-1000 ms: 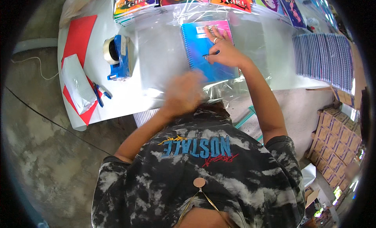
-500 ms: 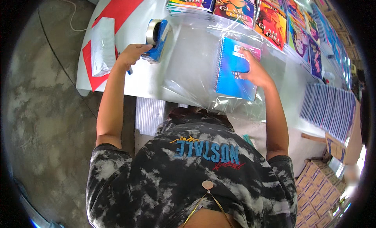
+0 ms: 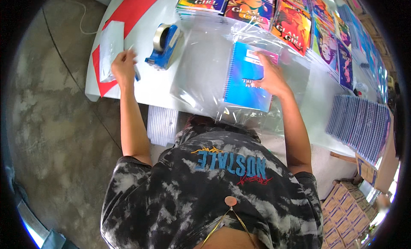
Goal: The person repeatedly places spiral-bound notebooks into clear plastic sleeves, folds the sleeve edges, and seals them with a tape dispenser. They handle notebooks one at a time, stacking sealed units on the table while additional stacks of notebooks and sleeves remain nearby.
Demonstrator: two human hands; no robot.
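Observation:
A blue spiral notebook lies on a sheet of clear plastic, which spreads out around it on the white table. My right hand rests on the notebook's right side, thumb and fingers spread over its cover. My left hand is over the table's left part, beside a white, plastic-wrapped bundle. Its fingers are curled together and slightly blurred; a pale fleck shows at the tips, too small to make out. Right of that hand stands a blue tape dispenser with a tape roll, touched by neither hand.
Red sheets lie under and behind the bundle. Stacks of colourful notebooks line the table's far side. Another row of spiral notebooks stands at the right edge. Cardboard boxes are piled on the floor at lower right.
My left hand has left the tape dispenser and moved left to the bundle. The dispenser now sits at a different angle. My right hand stays on the notebook, both slightly further left in view.

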